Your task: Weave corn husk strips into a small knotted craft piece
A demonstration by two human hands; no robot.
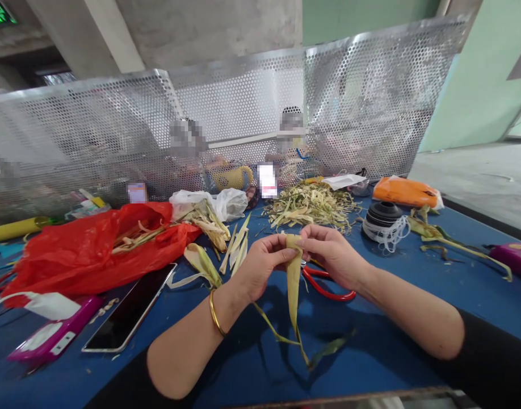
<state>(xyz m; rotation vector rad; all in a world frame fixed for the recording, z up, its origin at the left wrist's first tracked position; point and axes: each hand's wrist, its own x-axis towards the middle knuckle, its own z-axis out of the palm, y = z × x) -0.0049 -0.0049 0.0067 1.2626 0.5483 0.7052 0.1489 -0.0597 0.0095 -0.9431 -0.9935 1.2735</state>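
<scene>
One blue desk [456, 278] spreads beneath my fingers, with perforated metal panels [243, 96] standing along its side beyond them. A red plastic bag [90, 244] with dry husk pieces in it lies to the left of my fingers. Beyond them, slightly to the right, is a loose pile of husk shreds [309, 207]. A dark-screened phone [130, 312] lies to their left and nearer me; past it sits a purple power strip [75, 326]. An orange packet [407, 192] rests beyond them to the right.

The long husk [293, 289] is between my hands, hanging down from my fingers. My left hand [263, 264] has thumb and forefinger pinched on its upper end, and my right hand [335, 253] pinches that same end. Red-handled scissors [335, 294] lie just below my right fingers. Farther right stands a black spool [383, 213] with loose white string [392, 234]. Smallest is the gold bangle [215, 312] on my left wrist.
</scene>
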